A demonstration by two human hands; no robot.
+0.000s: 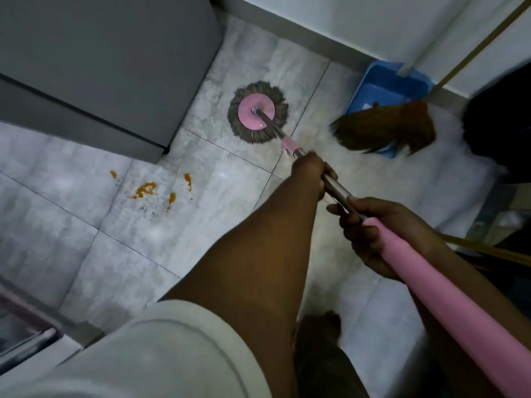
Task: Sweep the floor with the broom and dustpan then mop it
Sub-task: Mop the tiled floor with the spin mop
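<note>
While the orange spill (149, 189) lies unmopped on the grey tiled floor (71, 225), left of the mop and just in front of the grey cabinet (100, 61), the mopping step is judged to be under way and best served by drawing the mop head (258, 112) leftward over those smears in overlapping strokes, with the head kept flat so that the strands stay pressed to the tile. The mop head is seen resting on the floor near the cabinet's corner: a round pink disc ringed by grey-brown strands, joined to a metal shaft with a pink collar. The left hand (311, 175) is curled round the metal shaft lower down, its knuckles uppermost. The right hand (370, 228) is wrapped round the shaft higher up, where the metal meets the pink handle sleeve (448, 305). Steady downward pressure from the lower hand would probably be needed for the dried edges. Further right, the broom (385, 130) is propped with its brown bristles over the blue dustpan (385, 81) by the wall, which suggests that sweeping is finished.
</note>
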